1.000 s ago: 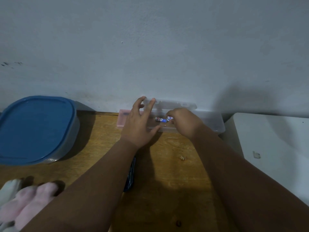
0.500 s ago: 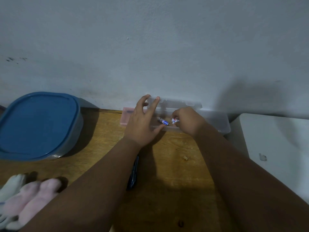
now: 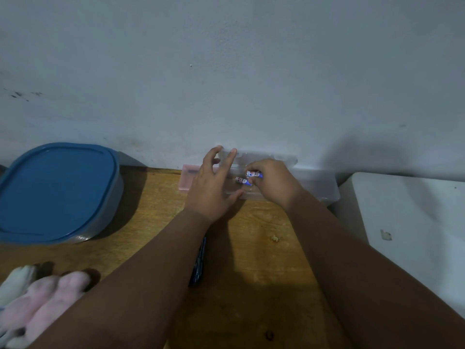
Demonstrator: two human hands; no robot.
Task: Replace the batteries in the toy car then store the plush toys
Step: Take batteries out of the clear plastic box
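The left hand (image 3: 214, 182) is spread wide, with fingers straight and apart. It is laid over the left part of a clear plastic box (image 3: 314, 183), which is set against the wall at the far edge of the desk (image 3: 251, 285). Its fingertips reach the box's raised lid. The right hand (image 3: 273, 182) is curled, and two small blue-and-white batteries (image 3: 254, 174) are seen at its fingertips, over the inside of the box. The upper one is pinched; whether the lower one is gripped or only touched cannot be told. A pink piece (image 3: 187, 177) beside the box is partly covered by the left hand. A dark blue object (image 3: 200, 260) is mostly hidden beneath the left forearm and cannot be identified. Pink and white plush toys (image 3: 37, 303) are cut off by the near left corner and blurred. A blue-lidded container (image 3: 55, 190) is seen at the left, well apart from the box.
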